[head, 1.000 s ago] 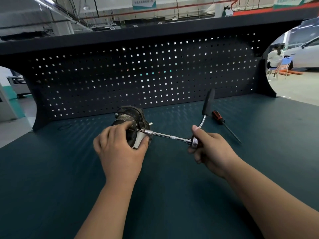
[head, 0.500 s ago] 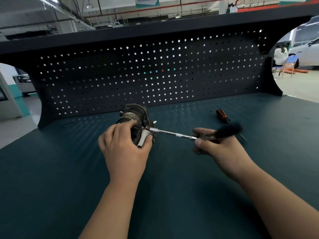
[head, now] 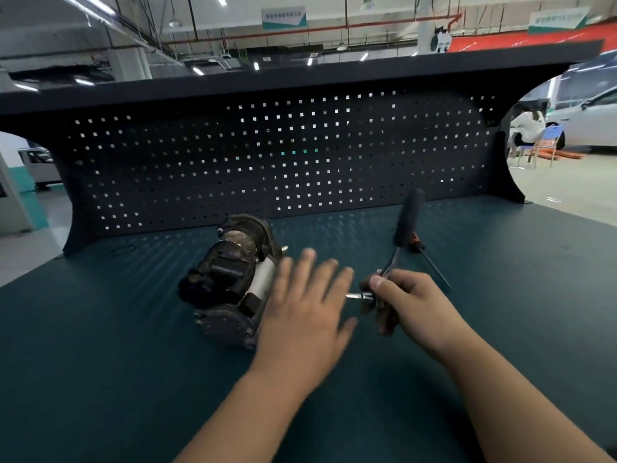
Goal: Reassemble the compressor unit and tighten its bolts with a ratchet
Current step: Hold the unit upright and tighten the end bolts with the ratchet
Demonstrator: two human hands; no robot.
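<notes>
A: Dark green worktop (head: 100, 362) under a black perforated back panel (head: 267, 162). Where's the unit?

B: The grimy black-and-silver cylindrical compressor (head: 230, 282) lies on its side, long axis running away from the person.

A: And the hands?

B: Both right of the compressor. The left hand (head: 307, 302), fingers (head: 305, 272) spread and empty, is nearer, just beside it. The right hand (head: 410, 305) curls its fingers round the black-handled chrome ratchet (head: 405, 222), bar aimed at the compressor.

Your left hand (head: 302, 309) motion-blurred, right hand (head: 412, 307) sharper. Ceiling strip lights (head: 197, 71) bright overhead; pegboard (head: 267, 168) dark, backlit. Desk (head: 117, 362) evenly lit, shadows soft. Edges bend.
</notes>
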